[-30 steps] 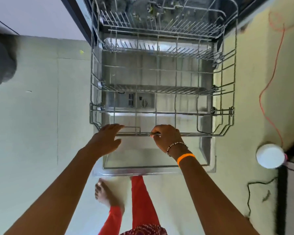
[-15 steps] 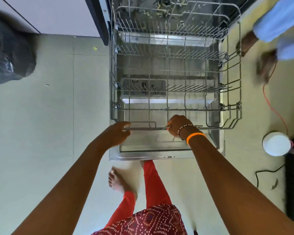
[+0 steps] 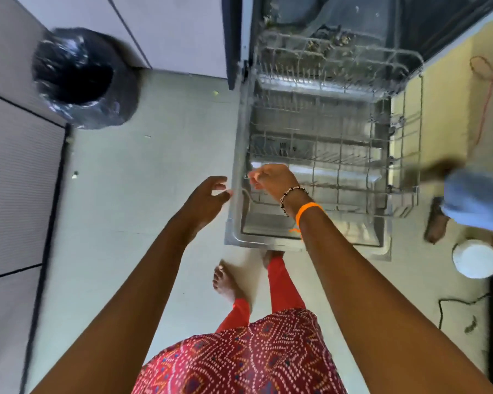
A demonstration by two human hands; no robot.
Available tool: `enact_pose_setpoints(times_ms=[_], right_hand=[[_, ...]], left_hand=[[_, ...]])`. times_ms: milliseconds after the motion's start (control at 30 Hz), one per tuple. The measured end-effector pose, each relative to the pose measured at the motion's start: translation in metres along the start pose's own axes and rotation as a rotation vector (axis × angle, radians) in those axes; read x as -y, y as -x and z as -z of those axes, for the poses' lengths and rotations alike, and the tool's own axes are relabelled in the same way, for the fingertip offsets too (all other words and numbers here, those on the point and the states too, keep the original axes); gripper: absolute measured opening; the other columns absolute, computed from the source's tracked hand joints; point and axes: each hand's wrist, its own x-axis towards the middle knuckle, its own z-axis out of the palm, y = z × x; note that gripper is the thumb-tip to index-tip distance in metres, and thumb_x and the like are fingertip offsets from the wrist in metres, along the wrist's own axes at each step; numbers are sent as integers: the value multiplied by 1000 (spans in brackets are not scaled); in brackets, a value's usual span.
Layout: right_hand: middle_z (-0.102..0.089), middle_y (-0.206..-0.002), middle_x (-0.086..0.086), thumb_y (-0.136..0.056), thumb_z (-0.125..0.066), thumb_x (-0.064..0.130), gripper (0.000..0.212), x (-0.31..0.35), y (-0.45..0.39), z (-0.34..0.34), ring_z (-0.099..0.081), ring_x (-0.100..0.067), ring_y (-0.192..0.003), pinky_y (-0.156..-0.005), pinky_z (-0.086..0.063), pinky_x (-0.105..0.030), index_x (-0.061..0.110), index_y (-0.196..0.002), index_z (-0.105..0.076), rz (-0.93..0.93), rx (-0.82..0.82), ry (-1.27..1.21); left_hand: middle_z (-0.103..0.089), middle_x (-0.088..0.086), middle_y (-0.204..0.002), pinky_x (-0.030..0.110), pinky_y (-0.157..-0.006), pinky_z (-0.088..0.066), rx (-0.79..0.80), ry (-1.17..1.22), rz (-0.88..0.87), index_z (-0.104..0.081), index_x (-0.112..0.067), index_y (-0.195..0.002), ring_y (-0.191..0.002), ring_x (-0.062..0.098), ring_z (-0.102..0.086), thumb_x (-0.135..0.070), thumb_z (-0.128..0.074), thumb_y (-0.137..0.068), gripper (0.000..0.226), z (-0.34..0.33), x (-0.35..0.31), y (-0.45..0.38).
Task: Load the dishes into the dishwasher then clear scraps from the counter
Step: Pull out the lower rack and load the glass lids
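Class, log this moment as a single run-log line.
stage: rack pulled out, no dishes loaded | left hand: open, beside lower rack | right hand: fingers curled over rack's front, grip unclear | bin: left of dishwasher

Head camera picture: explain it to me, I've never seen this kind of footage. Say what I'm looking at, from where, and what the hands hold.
There is no robot here. A camera worn on a person's head looks down past their arms. Ahead is an open dishwasher with its door folded down and the lower wire rack pulled out, with no dishes visible in it. The right hand, wearing a bead bracelet and an orange band, is over the rack's near left corner with fingers curled; blur hides whether it grips a wire. The left hand hovers just left of the rack, fingers loose, holding nothing. A black-lined bin stands on the floor to the left.
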Motion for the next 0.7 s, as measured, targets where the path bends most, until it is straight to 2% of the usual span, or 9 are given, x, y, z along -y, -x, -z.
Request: enact_pose_setpoints(times_ms=[67,100,133,200,300,400,533,600,700], right_hand=[[-63,-92,-19,-89,-41,-8,26,38,19,-21,-60,0,-54,-66,-54,-15,-17,-102,-61,44,45,-123],[-60,-86,-17,-89,-39,-11,25,57,28,-30,-57,2,-47,-56,-49,-11,-17,-97,-62,75,73,-146],[-59,-82,-15,-88,-39,-12,25,74,36,-37,-56,0,-47,-54,-46,-12,-12,-86,-64,108,97,-151],[-60,-75,-13,-87,-40,-12,31,114,51,-50,-56,-3,-51,-57,-46,-16,1,-69,-62,175,134,-153],[-62,-60,0,-86,-43,-12,20,179,76,-63,-56,3,-44,-58,-47,-17,-17,-90,-62,271,153,-155],[-61,-73,-12,-86,-44,-10,20,251,102,-71,-57,-2,-47,-65,-47,-22,-7,-83,-64,397,194,-134],[-59,-68,-5,-88,-43,-10,23,348,133,-75,-58,4,-46,-57,-50,-14,-3,-95,-63,581,249,-113],[-58,-68,-4,-89,-41,-11,23,392,140,-74,-59,0,-51,-56,-48,-12,-10,-98,-62,672,254,-102],[-57,-70,-5,-90,-39,-11,25,447,145,-73,-57,-6,-57,-53,-45,-9,-20,-102,-59,752,243,-121]], left_hand=[[-52,0,-128,21,-87,-34,-97,67,-20,-48,-18,-131,-112,10,-48,-23,-49,-96,36,37,-10,21],[-53,0,-127,22,-87,-34,-139,92,-32,-48,-17,-131,-110,10,-48,-22,-49,-96,35,58,-17,31],[-53,1,-126,22,-86,-34,-171,110,-42,-48,-16,-131,-109,10,-47,-21,-49,-96,35,75,-23,40],[-53,1,-126,23,-86,-35,-240,148,-81,-49,-17,-130,-109,11,-47,-21,-49,-96,35,116,-39,62],[-52,2,-128,24,-87,-37,-336,187,-159,-49,-17,-131,-108,12,-47,-21,-49,-96,35,174,-66,98],[-54,2,-124,22,-82,-39,-429,186,-235,-48,-15,-132,-106,14,-49,-19,-49,-96,36,233,-99,129],[-56,5,-123,25,-87,-43,-562,194,-334,-49,-12,-130,-110,20,-52,-16,-48,-96,34,306,-148,162],[-52,1,-115,20,-75,-44,-593,191,-402,-46,-12,-131,-103,16,-50,-17,-47,-97,35,338,-174,175],[-51,-2,-113,25,-85,-40,-643,193,-473,-46,-14,-131,-107,17,-51,-21,-48,-96,35,378,-206,180]])
